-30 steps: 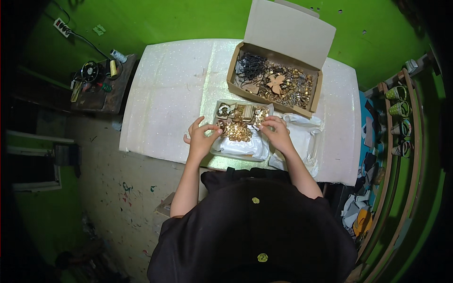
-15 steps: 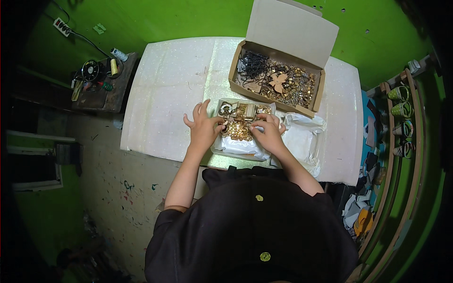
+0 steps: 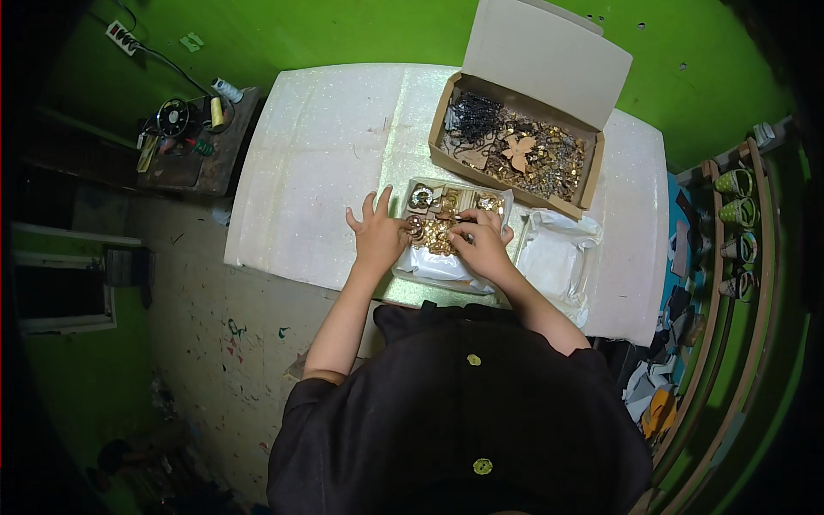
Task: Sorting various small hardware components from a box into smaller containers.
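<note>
A shallow tray [image 3: 500,287] lined with white plastic holds groups of gold metal ornaments [image 3: 436,239]. My left hand [image 3: 378,245] is at the tray's left side, its thumb and forefinger pinched at a round gold ornament [image 3: 415,227]; the other fingers are spread upward. My right hand [image 3: 485,249] reaches in from the right with its fingers bent and brought together above the gold pieces. Whatever sits between those fingertips is too small to make out. Behind the left hand's fingers lies a dark round piece [image 3: 421,197] in the tray's far left corner.
An open cardboard box [image 3: 515,182] of beads, metal bits and a tan flower shape [image 3: 518,153] stands behind the tray. At right lies a white-lined tray [image 3: 549,257]. A side table [image 3: 193,172] with thread spools is at left; a wooden rack [image 3: 730,343] stands at right.
My right hand's fingers have shifted a little farther over the gold pieces and curled more. My left hand stays by the round ornament. The whole view has shifted slightly.
</note>
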Demonstrator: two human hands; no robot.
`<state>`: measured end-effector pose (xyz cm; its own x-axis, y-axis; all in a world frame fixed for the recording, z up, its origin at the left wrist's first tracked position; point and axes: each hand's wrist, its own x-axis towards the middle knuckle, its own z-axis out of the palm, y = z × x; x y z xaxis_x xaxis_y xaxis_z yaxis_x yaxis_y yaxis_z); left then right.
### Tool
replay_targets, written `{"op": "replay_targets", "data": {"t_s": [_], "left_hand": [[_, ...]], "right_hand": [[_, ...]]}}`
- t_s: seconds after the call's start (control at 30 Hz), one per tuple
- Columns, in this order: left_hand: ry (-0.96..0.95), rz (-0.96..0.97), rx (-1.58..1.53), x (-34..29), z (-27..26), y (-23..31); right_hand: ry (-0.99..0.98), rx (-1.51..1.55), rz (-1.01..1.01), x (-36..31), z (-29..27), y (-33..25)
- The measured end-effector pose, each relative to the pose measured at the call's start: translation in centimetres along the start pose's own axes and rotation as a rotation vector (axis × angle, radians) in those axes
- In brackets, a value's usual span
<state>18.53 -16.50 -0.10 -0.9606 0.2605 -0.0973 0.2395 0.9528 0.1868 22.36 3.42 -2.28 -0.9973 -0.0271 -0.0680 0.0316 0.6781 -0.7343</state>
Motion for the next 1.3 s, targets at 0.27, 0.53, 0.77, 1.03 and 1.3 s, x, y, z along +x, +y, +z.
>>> {"op": "replay_targets", "data": {"t_s": [0.27, 0.53, 0.77, 1.03, 1.3], "left_hand": [[0.059, -0.023, -0.095, 0.0, 0.3, -0.3], [0.119, -0.052, -0.23, -0.9, 0.1, -0.8], [0.202, -0.184, -0.29, -1.8, 2.4, -1.7], [0.222, -0.197, -0.322, -2.4, 2.3, -1.7], [0.259, -0.202, -0.34, -2.6, 2.0, -1.6]], "right_hand": [[-0.026, 0.012, -0.01, 0.2, 0.7, -0.2], [-0.104, 0.008, -0.024, 2.4, 1.1, -1.4], [-0.063, -0.117, -0.156, 4.7, 3.5, -2.4], [0.117, -0.239, -0.3, 5.1, 5.1, -2.3], [0.372, -0.162, -0.279, 4.3, 1.9, -2.8]]}}
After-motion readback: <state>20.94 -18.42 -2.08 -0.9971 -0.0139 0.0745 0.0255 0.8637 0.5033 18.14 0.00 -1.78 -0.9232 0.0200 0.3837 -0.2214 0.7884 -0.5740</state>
